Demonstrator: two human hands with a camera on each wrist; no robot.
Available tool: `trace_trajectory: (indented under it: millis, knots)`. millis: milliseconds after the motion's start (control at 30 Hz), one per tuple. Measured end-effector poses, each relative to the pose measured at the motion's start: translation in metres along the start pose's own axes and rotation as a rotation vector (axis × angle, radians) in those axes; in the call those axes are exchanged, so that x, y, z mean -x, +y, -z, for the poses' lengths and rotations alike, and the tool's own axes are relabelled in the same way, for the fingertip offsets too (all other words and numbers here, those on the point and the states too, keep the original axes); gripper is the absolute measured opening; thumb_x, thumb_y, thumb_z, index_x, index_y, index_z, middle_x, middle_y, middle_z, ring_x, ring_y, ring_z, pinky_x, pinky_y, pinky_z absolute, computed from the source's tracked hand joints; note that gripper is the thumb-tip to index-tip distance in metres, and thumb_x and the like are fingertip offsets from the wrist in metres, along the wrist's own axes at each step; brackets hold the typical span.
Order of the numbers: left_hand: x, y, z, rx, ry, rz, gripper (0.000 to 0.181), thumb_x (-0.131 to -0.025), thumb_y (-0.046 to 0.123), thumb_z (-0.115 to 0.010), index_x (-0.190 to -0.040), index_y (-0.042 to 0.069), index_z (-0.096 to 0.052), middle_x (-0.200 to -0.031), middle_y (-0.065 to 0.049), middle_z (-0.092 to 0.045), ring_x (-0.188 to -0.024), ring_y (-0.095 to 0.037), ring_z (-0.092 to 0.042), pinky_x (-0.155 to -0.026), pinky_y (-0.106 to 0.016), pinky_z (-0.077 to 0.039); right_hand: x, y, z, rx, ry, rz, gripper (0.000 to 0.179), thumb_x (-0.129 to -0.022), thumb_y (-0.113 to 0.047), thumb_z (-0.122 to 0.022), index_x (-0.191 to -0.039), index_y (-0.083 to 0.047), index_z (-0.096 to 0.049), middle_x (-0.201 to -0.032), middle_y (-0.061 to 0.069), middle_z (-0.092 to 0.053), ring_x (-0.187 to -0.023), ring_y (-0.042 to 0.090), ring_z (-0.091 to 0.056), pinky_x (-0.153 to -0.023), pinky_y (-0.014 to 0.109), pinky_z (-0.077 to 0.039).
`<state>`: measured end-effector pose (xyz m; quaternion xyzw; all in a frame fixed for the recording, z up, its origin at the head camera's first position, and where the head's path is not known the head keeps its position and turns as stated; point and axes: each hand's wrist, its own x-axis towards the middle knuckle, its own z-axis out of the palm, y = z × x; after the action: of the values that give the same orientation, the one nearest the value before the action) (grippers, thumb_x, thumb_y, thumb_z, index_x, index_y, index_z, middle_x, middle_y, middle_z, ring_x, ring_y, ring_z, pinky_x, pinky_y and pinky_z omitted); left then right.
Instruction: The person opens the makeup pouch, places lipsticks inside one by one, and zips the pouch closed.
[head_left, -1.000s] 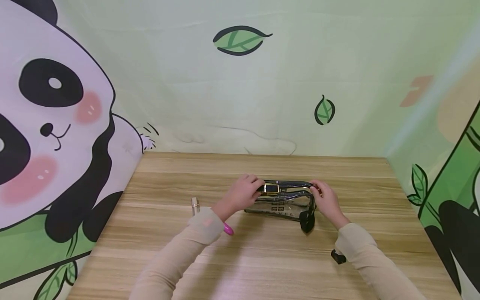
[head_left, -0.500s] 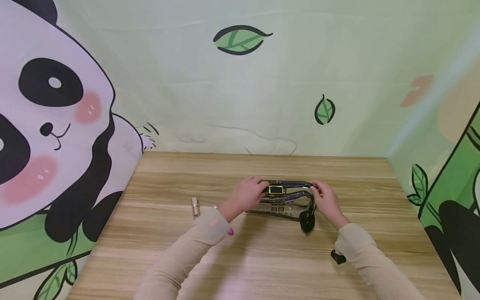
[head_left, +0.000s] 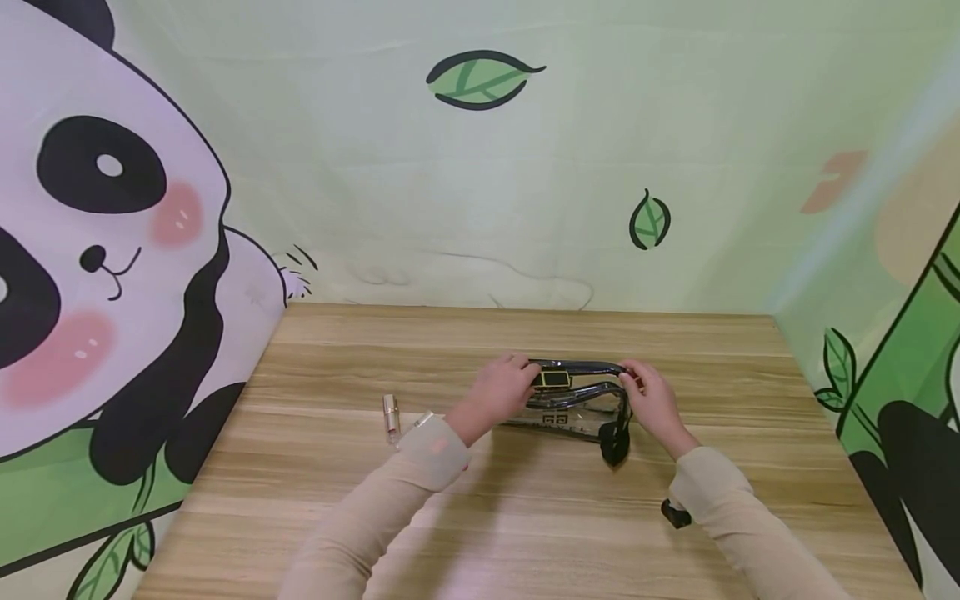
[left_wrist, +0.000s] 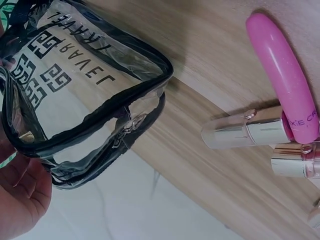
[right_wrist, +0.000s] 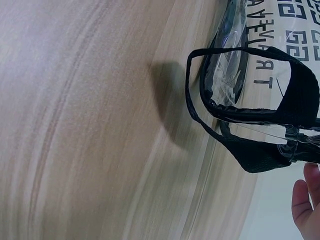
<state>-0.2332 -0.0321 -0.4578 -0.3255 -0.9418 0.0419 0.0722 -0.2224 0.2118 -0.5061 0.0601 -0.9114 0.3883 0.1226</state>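
A clear toiletry bag with black trim and TRAVEL lettering stands on the wooden table, a black wrist strap hanging from its right end. My left hand has its fingers curled over the bag's top left, pinching a small black piece framed in gold; its kind I cannot tell. At the top right corner, close to the strap, my right hand pinches the bag's edge. The left wrist view shows a metal zipper pull at one end of the bag.
Left of the bag lies a lipstick tube. A glossy pink tube rests across cosmetic tubes in the left wrist view; the left sleeve mostly hides it from the head. A small black object shows beside the right sleeve. A panda-print backdrop stands behind.
My left hand has slid a little to the right along the bag's top, the gold-framed piece moving with it. The right hand stays in place. The left sleeve now covers most of the pink tube.
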Motion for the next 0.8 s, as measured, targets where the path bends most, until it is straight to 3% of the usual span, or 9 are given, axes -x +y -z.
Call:
trace_trajectory:
  millis: [467, 800]
  knots:
    - [-0.009, 0.01, -0.004, -0.092, -0.07, -0.016, 0.033, -0.085, 0.032, -0.056, -0.114, 0.017, -0.057, -0.102, 0.001, -0.059, -0.095, -0.014, -0.055, -0.082, -0.025, -0.048, 0.0, 0.001, 0.001, 0.008, -0.005, 0.003, 0.021, -0.088, -0.007, -0.05, -0.105, 0.003, -0.057, -0.09, 0.019, -0.059, -0.079, 0.028, -0.057, -0.071, 0.041, -0.047]
    - [-0.01, 0.014, -0.006, -0.049, -0.068, 0.07, 0.032, -0.083, 0.031, -0.058, -0.113, 0.017, -0.057, -0.105, 0.0, -0.059, -0.096, -0.016, -0.056, -0.076, -0.028, -0.05, 0.0, 0.001, 0.0, 0.006, 0.002, 0.007, 0.02, -0.088, -0.007, -0.051, -0.104, 0.002, -0.057, -0.089, 0.019, -0.058, -0.078, 0.028, -0.057, -0.07, 0.04, -0.048]
